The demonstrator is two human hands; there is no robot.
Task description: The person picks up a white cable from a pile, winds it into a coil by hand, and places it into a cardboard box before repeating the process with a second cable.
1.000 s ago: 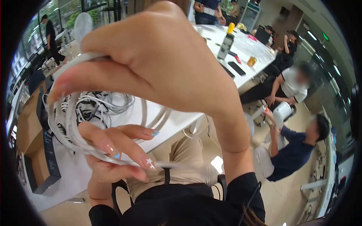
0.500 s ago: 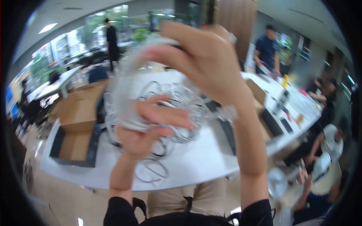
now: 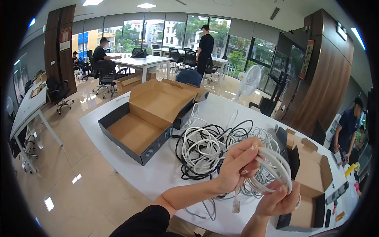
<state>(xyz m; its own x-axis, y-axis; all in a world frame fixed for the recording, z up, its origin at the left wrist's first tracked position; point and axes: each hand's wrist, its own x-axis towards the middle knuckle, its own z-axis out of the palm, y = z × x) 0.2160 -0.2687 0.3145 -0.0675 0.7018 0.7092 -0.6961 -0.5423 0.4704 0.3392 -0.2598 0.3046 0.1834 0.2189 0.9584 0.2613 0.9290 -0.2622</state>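
Observation:
A coiled white network cable (image 3: 282,168) is held between both hands above the table's front part. My left hand (image 3: 239,166) pinches the upper left of the coil, fingers closed round it. Lower right, my right hand (image 3: 279,197) grips the bottom of the loops. A clear plug (image 3: 236,206) dangles below my left hand on a short cable end. Behind the hands lies a tangled pile of white and black cables (image 3: 205,148) on the white table (image 3: 166,177).
An open, hollow cardboard box (image 3: 138,132) stands left of the pile, another open box (image 3: 310,173) to the right. A white fan (image 3: 250,81) is behind the table. People stand at the back (image 3: 205,49) and far right (image 3: 346,128); one sits back left (image 3: 100,55).
The view has swung to the left, so the boxes and cable pile appear further right. My hands are lower and closer together on the coil, which was blurred before.

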